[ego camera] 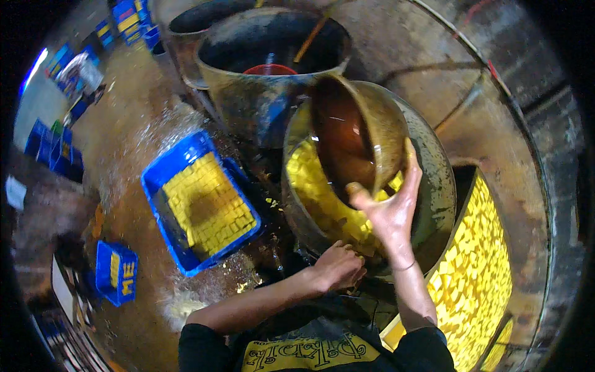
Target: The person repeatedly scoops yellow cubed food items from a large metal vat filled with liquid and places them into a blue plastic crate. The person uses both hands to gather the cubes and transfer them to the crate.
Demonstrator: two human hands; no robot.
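Observation:
My right hand (395,211) grips a large bowl (388,125) by its side, thumb at the rim and fingers behind. The bowl is tilted on edge, its wet reddish-brown inside facing left. Below it, a wide round metal vat (430,186) holds yellow blocks (304,172) that look like tofu, in liquid. My left hand (340,266) is at the near rim of the vat with its fingers curled; whether they grip the rim is hidden. The bowl and my right forearm cover part of the vat.
At left, a blue plastic crate (195,144) holds rows of yellow blocks. A large container of yellow cubes (469,269) stands at right. Beyond the vat is another drum (241,100) with a stick (311,39) leaning in it. A small blue crate (104,283) sits on the wet floor (125,158).

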